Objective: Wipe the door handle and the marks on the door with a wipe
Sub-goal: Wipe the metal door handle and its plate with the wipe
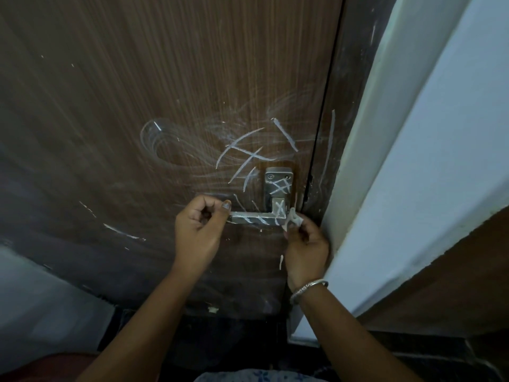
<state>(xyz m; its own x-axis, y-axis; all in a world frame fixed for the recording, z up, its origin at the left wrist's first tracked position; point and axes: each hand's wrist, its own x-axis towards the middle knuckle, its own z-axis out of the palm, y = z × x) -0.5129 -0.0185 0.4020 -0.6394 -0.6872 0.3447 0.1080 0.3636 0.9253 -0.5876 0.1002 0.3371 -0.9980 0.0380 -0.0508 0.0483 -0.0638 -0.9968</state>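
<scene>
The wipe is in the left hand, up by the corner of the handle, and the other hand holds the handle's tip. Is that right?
Not quite. In the head view the wipe is in the right hand, up by the corner of the handle. The left hand is the one holding the handle's tip.

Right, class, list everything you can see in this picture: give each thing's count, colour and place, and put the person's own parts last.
door: one, brown wood grain, fills the left and centre
white marks: many, on the door above and left of the handle
door handle: one, grey metal lever with white marks, centre right
wipe: one, white, crumpled at the handle's right end
wall: one, pale blue-white, right
bangle: one, silver, right wrist
left hand: holds the handle's free end
right hand: pinches the wipe
</scene>
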